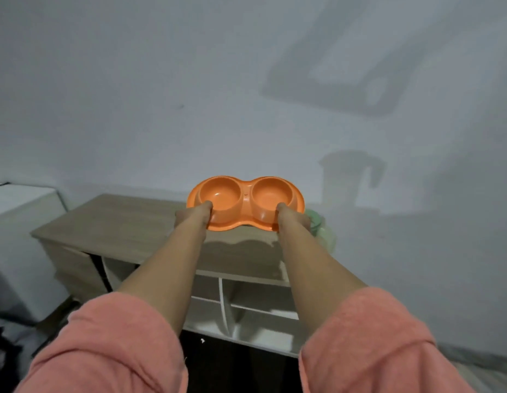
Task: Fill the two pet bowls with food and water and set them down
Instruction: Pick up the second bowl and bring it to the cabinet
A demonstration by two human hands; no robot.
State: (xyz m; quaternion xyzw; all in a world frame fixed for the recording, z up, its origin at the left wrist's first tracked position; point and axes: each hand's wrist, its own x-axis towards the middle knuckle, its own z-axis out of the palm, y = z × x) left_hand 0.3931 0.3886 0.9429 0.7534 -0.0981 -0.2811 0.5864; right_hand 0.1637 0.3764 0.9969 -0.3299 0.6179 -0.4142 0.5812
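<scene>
- Head view: orange double bowl (245,204) held out above the bench (127,222), gripped at both ends.
- Left hand (189,217): thumb over near rim, fingers hidden beneath.
- Right hand (294,218): same grip on right end.
- Both wells beyond the thumbs empty; no food, no water.
- Judged early: filling and setting down outstanding.
- Green container (321,228) just right of right-hand fingers; contents not discernible.

Dim, cool indoor light from behind the camera; soft grey shadows spread over the wall (161,80) (one jug-shaped); the whole frame slightly blurred, edges bowed by the wide lens.
</scene>
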